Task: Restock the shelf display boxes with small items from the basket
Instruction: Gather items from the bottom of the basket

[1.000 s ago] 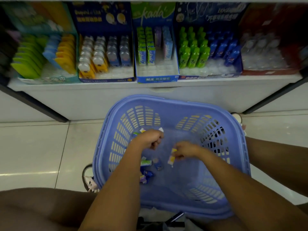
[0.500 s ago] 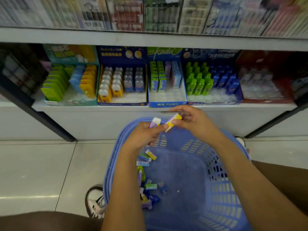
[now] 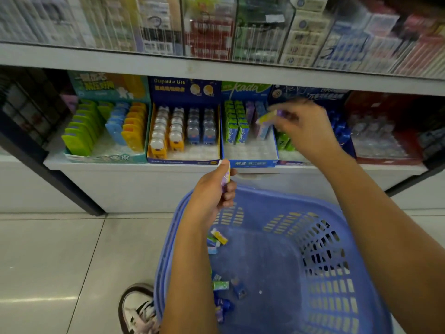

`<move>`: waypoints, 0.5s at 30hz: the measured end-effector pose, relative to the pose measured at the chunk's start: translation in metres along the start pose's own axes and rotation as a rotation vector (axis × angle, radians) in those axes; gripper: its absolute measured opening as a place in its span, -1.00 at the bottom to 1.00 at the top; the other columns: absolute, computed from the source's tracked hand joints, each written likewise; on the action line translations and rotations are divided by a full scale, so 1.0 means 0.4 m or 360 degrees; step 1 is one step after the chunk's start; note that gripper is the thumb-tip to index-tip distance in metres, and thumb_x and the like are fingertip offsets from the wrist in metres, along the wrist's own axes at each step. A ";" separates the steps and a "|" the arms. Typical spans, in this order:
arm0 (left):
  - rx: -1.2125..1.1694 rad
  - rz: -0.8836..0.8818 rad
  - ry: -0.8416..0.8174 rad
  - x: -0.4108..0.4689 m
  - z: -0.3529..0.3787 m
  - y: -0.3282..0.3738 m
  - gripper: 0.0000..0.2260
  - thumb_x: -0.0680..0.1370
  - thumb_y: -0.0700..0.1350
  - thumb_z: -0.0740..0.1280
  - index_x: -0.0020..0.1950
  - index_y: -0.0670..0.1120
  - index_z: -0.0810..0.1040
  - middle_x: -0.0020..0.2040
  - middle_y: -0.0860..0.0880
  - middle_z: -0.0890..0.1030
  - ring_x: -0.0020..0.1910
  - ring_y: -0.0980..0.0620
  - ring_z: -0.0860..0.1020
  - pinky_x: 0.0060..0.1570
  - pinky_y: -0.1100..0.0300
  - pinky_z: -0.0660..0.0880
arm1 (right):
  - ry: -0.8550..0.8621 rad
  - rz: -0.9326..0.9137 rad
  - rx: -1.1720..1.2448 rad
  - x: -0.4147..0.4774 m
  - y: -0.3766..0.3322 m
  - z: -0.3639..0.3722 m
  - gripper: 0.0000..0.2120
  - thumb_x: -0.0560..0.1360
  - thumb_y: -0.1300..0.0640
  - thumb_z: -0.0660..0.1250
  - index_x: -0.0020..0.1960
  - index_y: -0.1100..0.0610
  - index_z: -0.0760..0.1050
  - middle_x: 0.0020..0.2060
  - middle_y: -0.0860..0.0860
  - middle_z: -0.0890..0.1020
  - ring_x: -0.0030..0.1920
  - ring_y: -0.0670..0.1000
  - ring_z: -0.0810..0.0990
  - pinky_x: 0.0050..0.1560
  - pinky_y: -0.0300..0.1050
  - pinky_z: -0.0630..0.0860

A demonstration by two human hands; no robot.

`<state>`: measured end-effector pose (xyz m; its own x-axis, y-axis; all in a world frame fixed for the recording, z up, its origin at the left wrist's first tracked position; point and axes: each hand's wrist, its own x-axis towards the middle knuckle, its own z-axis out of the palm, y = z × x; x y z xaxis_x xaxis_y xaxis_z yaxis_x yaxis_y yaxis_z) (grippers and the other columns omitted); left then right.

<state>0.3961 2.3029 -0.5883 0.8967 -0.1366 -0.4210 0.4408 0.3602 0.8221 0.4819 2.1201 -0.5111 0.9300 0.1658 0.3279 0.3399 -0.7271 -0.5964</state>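
A white shelf (image 3: 120, 169) with a flat, smooth front edge runs across the view, above a floor (image 3: 48, 261) of large glossy pale tiles. On the floor stands a blue-violet plastic basket (image 3: 349, 227), rounded at the corners, its walls pierced with rows of narrow slots. Printed cardboard boxes sit side by side on the shelf: a teal box (image 3: 106, 157) of green, blue and orange flat cases, a navy box (image 3: 183, 161) of rounded clear-topped pieces in rows, the kada box (image 3: 250, 162) with upright green cartons at its left and bare white tray cells in front, and a red box (image 3: 385, 160) at the far right, its contents too blurred to tell. A white shoe (image 3: 137, 309) with dark trim shows beside the basket's left wall. The right hand (image 3: 303, 131), blurred, is raised before the right side of the kada box and pinches a small yellow pack (image 3: 267, 116) with a purple end between thumb and fingertips. The left hand (image 3: 212, 196) is over the basket's far rim, just below the shelf edge, its fingers curled round a slim purple pack (image 3: 226, 175) held upright. More packs (image 3: 221, 285), small, oblong and glossy in green, blue and yellow, lie loose on the basket's left floor.
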 end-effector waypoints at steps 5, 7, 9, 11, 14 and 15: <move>-0.0257 -0.0082 0.0017 0.008 0.010 0.009 -0.70 0.64 0.05 0.12 -0.09 -0.13 0.47 -0.49 0.02 0.40 -0.57 0.12 0.26 -0.61 0.32 0.17 | -0.0053 0.0156 -0.0107 0.133 0.029 0.040 -0.84 0.47 0.27 0.34 0.04 0.21 0.58 -0.06 0.12 0.65 -0.12 -0.05 0.53 -0.22 -0.62 0.34; -0.0272 -0.0052 -0.0002 0.011 0.006 0.012 -0.69 0.64 0.05 0.12 -0.08 -0.14 0.49 -0.48 0.02 0.41 -0.57 0.13 0.28 -0.61 0.32 0.18 | -0.0145 0.0234 -0.0207 0.162 0.035 0.054 -0.84 0.49 0.25 0.29 0.04 0.21 0.58 0.01 0.15 0.64 0.00 0.04 0.57 0.03 -0.39 0.46; -0.0220 0.0024 -0.0010 0.011 0.000 0.014 -0.66 0.64 0.07 0.11 -0.09 -0.13 0.52 -0.48 0.04 0.42 -0.57 0.14 0.29 -0.59 0.32 0.19 | -0.0138 0.0286 -0.0224 0.175 0.030 0.056 -0.81 0.50 0.24 0.25 0.01 0.28 0.58 0.03 0.20 0.64 0.08 0.16 0.57 0.17 -0.03 0.49; -0.0141 0.0118 0.0016 0.009 -0.009 0.014 -0.62 0.64 0.10 0.10 -0.11 -0.12 0.56 -0.48 0.04 0.40 -0.57 0.14 0.27 -0.59 0.31 0.17 | -0.0050 0.0327 -0.0088 0.173 0.031 0.055 -0.78 0.50 0.28 0.20 0.02 0.35 0.55 -0.01 0.26 0.62 0.06 0.22 0.57 0.15 0.10 0.50; -0.0130 0.0190 0.0012 0.003 -0.023 0.015 -0.56 0.63 0.14 0.07 -0.14 -0.12 0.58 -0.52 0.03 0.32 -0.60 0.13 0.17 -0.62 0.29 0.10 | 0.0006 0.0239 0.0021 0.147 0.047 0.051 -0.79 0.53 0.29 0.20 0.06 0.30 0.58 -0.05 0.08 0.63 -0.03 0.03 0.59 0.13 -0.14 0.50; -0.0160 0.0181 0.0011 0.003 -0.026 0.015 -0.55 0.63 0.14 0.06 -0.14 -0.13 0.57 -0.53 0.03 0.30 -0.62 0.13 0.15 -0.63 0.30 0.08 | 0.0004 0.0223 0.0112 0.136 0.055 0.050 -0.80 0.54 0.28 0.24 0.08 0.26 0.59 -0.08 0.05 0.61 -0.11 -0.05 0.57 0.07 -0.21 0.48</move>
<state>0.3994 2.3145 -0.5876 0.9402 -0.0836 -0.3303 0.3301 0.4638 0.8222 0.5427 2.1266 -0.5210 0.9686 0.0644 0.2400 0.2161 -0.6947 -0.6861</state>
